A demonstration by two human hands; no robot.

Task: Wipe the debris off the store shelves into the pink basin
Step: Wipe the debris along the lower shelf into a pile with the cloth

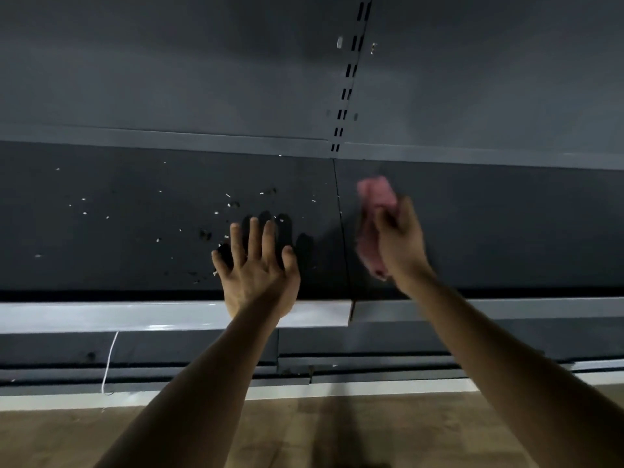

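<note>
**At the dark shelf: left hand spread, right hand on the cloth**

- Grey back panel (169, 62) fills the top half of the view. A slotted upright (351, 69) runs down it right of centre.
- The shelf (101, 265) is below, as two dark decks side by side. The seam (341, 228) between them lines up with the upright.
- Wooden floor (304, 430) runs along the bottom.
- A light grey front rail (101, 315) edges the left deck. The rail on the right deck sits a step lower and is darker.
- Lower shelf (371, 363) shows under the rail, only partly in view.
- Left hand (258, 275) is released, fingers straight and fanned, over the front of the left deck with the wrist crossing the rail. Finger shadows fall on the deck just beyond it. Can't tell if the palm touches.
- Right hand (401, 241) is motion-blurred, just right of the seam over the right deck. Fingers are curled round a pink cloth (374, 214).
- The cloth sticks out above and below the fist on its left side. Whether it touches the deck is unclear.
- A thin white cord (109, 363) hangs from under the rail at left, down towards the floor.
- Debris (84, 213) is on the left deck only. White flecks are scattered from far left up to the left fingertips, with a few dark crumbs near the hand.
</note>
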